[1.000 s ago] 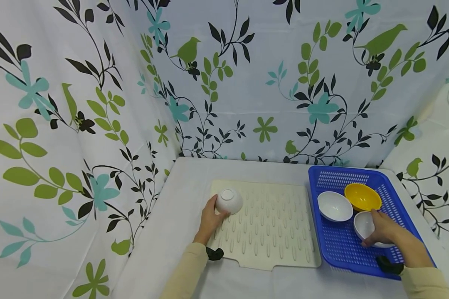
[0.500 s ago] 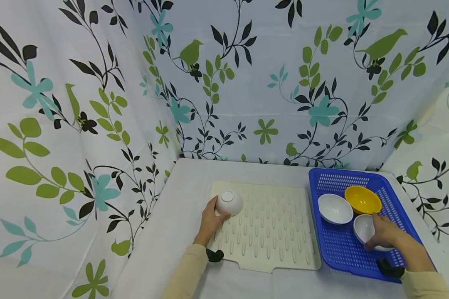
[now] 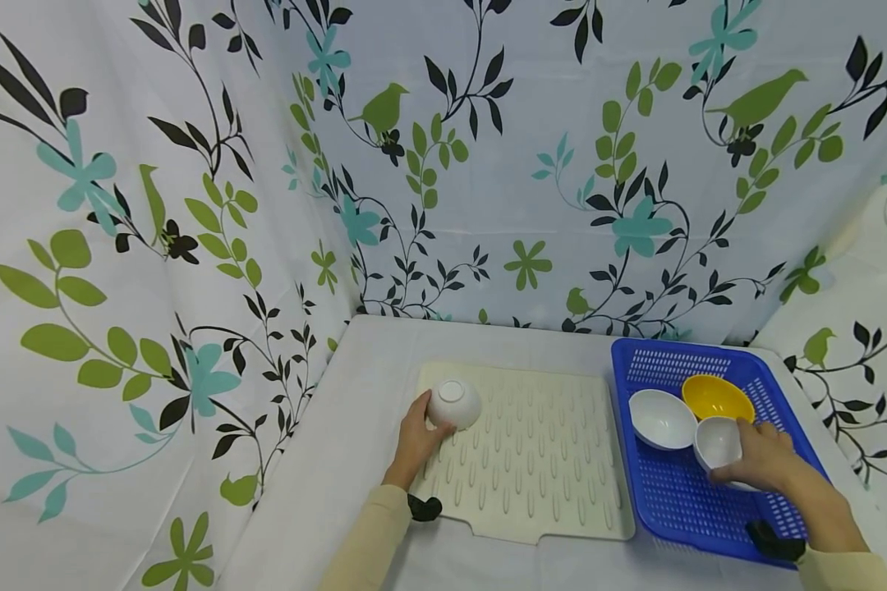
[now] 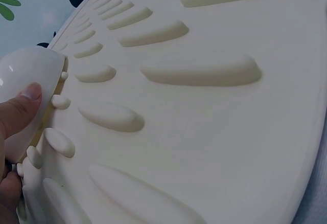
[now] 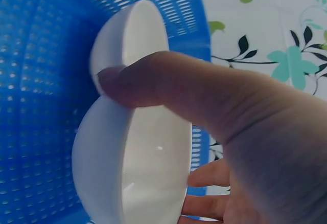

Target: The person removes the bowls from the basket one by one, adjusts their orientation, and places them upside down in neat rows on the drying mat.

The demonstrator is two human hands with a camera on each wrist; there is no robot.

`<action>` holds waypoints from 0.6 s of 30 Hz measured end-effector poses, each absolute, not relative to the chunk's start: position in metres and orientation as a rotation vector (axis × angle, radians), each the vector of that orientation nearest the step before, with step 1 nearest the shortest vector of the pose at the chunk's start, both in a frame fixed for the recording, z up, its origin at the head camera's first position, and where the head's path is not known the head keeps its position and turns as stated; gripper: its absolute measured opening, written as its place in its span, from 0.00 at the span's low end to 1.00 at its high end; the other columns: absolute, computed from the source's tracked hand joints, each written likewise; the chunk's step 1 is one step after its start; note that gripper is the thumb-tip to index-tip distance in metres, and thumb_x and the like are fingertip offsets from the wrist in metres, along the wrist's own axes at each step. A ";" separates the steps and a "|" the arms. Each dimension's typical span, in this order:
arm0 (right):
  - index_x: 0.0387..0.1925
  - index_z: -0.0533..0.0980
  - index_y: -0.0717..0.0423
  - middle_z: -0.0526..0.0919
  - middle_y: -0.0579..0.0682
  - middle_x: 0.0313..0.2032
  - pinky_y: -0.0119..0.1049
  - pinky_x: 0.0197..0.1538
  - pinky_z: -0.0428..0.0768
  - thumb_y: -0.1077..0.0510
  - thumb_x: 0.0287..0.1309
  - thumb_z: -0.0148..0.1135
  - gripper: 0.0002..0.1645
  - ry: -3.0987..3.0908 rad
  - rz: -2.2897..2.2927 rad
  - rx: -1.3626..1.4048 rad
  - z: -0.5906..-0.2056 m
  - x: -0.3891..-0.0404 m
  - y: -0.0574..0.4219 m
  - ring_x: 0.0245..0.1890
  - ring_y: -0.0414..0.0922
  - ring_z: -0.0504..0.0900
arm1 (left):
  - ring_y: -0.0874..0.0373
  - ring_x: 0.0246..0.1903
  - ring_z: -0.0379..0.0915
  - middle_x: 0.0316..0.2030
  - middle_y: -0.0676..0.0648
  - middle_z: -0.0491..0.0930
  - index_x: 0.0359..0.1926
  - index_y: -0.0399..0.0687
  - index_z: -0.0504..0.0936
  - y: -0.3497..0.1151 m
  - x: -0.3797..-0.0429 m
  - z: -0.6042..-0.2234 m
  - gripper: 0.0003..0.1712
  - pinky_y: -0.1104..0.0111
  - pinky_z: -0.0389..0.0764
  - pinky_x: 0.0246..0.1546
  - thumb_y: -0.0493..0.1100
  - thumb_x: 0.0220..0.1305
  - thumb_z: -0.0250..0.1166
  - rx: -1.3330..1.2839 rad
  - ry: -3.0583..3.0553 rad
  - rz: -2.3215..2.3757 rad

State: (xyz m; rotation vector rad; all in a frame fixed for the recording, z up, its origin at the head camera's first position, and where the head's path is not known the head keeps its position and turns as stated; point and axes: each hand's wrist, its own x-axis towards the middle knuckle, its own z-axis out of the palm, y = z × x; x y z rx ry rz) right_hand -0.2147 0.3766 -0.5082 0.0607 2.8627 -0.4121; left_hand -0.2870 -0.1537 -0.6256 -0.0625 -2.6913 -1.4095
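My left hand holds a small white bowl, upside down at the left side of the cream ridged draining board. In the left wrist view the thumb lies on the outer wall of the bowl, with its rim down among the ridges. On the right, my right hand grips a white bowl inside the blue basket. The right wrist view shows its thumb near the rim and fingers at the far side of the bowl; part of the bowl is hidden.
Beside the gripped bowl, another white bowl and a yellow bowl stand in the basket, openings up. The basket's left wall is close to the board's right edge. A patterned curtain hangs behind the white-covered table.
My right hand has shifted the gripped white bowl slightly left, closer to the other bowls. My left hand stays on its bowl, and the head view has tipped up a little.
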 end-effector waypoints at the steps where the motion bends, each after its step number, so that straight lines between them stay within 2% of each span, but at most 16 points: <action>1: 0.57 0.55 0.81 0.59 0.83 0.48 0.72 0.46 0.67 0.31 0.25 0.74 0.72 2.876 -0.422 0.062 -0.506 -0.215 0.375 0.44 0.75 0.58 | 0.45 0.65 0.64 0.67 0.38 0.62 0.69 0.41 0.57 -0.154 -0.287 -0.626 0.49 0.59 0.70 0.65 0.47 0.50 0.73 -0.064 -2.684 -1.414; 7: 0.59 0.55 0.80 0.58 0.82 0.49 0.71 0.41 0.70 0.31 0.28 0.73 0.71 2.972 -0.455 0.045 -0.492 -0.213 0.363 0.45 0.74 0.56 | 0.44 0.64 0.65 0.66 0.38 0.63 0.69 0.40 0.58 -0.154 -0.287 -0.627 0.49 0.58 0.71 0.64 0.46 0.50 0.73 -0.083 -2.661 -1.418; 15: 0.63 0.54 0.74 0.57 0.81 0.55 0.76 0.46 0.62 0.28 0.33 0.69 0.70 3.035 -0.529 0.003 -0.475 -0.212 0.342 0.53 0.77 0.51 | 0.44 0.64 0.65 0.66 0.37 0.63 0.69 0.40 0.58 -0.154 -0.286 -0.625 0.49 0.58 0.71 0.64 0.46 0.50 0.73 -0.091 -2.662 -1.411; 18: 0.63 0.55 0.73 0.57 0.80 0.56 0.76 0.47 0.61 0.27 0.33 0.68 0.69 3.065 -0.538 -0.030 -0.472 -0.213 0.335 0.53 0.76 0.52 | 0.44 0.64 0.65 0.66 0.37 0.63 0.69 0.39 0.58 -0.154 -0.285 -0.624 0.49 0.57 0.71 0.64 0.46 0.50 0.73 -0.089 -2.657 -1.417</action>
